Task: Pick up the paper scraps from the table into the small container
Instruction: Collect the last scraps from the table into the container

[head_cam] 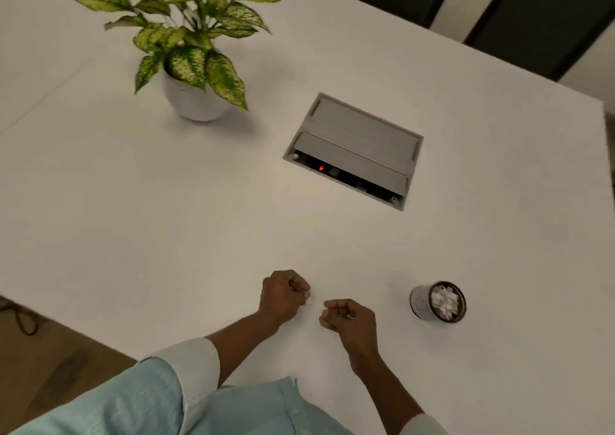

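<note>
White paper scraps (444, 301) already fill the small container (422, 303), which stands on the table (166, 201) just right of the right hand (349, 316), and no loose scrap shows on the bare top, so the job looks all but done. Both the left hand (283, 296) and the right are curled into loose fists near each other; whether either pinches a last scrap cannot be told. No readable writing or brand appears.
</note>
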### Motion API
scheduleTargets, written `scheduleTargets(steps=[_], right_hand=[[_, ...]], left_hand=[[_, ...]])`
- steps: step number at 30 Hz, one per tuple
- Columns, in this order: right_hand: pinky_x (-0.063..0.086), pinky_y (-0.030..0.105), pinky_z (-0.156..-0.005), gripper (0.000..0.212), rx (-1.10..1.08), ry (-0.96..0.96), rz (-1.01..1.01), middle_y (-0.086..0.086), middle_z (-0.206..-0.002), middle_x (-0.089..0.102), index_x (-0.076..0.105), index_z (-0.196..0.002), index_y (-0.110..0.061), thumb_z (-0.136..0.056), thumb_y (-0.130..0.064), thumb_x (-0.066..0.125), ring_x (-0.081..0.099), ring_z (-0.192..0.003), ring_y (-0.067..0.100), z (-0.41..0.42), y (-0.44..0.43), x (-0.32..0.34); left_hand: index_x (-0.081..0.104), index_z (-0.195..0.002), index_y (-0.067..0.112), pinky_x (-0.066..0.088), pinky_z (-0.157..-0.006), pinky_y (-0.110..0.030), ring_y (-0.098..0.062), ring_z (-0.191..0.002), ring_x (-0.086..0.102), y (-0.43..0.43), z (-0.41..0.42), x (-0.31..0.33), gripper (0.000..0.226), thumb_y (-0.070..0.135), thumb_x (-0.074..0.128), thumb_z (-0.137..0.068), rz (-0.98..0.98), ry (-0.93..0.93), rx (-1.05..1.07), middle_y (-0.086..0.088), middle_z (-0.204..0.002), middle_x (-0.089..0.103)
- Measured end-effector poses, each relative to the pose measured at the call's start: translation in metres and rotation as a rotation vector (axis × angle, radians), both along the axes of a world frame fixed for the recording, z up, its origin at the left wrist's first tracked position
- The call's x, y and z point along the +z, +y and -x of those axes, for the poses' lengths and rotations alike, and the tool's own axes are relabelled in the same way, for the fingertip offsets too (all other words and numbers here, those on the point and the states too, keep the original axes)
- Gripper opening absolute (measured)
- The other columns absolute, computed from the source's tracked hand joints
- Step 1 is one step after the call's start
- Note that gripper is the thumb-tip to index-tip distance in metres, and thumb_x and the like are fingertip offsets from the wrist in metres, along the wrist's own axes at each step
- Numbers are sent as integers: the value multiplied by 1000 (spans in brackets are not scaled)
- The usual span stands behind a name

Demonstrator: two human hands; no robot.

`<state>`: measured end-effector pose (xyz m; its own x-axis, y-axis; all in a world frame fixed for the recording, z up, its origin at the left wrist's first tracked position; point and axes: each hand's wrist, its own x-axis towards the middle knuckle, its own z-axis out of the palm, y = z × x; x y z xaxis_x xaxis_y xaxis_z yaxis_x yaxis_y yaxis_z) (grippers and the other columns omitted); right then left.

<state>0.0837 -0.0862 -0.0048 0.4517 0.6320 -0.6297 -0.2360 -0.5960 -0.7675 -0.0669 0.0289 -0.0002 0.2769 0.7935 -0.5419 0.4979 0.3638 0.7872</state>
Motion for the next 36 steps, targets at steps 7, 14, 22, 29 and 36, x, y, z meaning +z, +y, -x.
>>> scheduleTargets(steps=[7, 14, 22, 29, 36], right_hand=[[63, 41, -82, 25, -208, -8, -134, 16, -86, 78, 81, -96, -16, -80, 4, 78, 77, -84, 32, -28, -43, 24], [64, 36, -75, 21, -158, -312, -120, -2, -80, 79, 76, -98, -23, -82, -13, 84, 77, -74, 17, -49, -75, 36], [64, 37, -73, 19, -236, -466, -50, -9, -76, 78, 77, -90, -22, -83, -5, 80, 75, -66, 7, -76, -90, 40], [62, 33, -68, 12, -337, -528, -15, -9, -69, 76, 76, -83, -29, -81, -18, 83, 71, -60, 11, -121, -89, 50], [61, 35, -75, 8, -327, -746, 18, -3, -80, 75, 77, -86, -18, -81, -13, 82, 72, -71, 11, -173, -79, 52]], left_hand=[[77, -81, 12, 66, -73, -36, -22, -71, 77, -41, -66, 22, 14, 1, 82, -74, 132, -100, -67, -3, -72, 78], [76, -85, 5, 64, -72, -36, -31, -76, 78, -64, -96, 34, 26, 8, 93, -65, 293, -143, -39, -12, -77, 79], [72, -95, 1, 63, -70, -31, -28, -78, 79, -77, -124, 42, 28, 5, 89, -73, 335, -204, -113, -13, -81, 80], [68, -101, 25, 53, -83, -31, -10, -95, 66, -68, -124, 12, 19, 31, 78, -87, -370, 268, -713, 11, -103, 71], [10, -163, 7, 16, -128, -38, -26, -160, -10, -46, -100, -33, 102, 38, 75, -90, -522, 576, -1243, -11, -171, -14]])
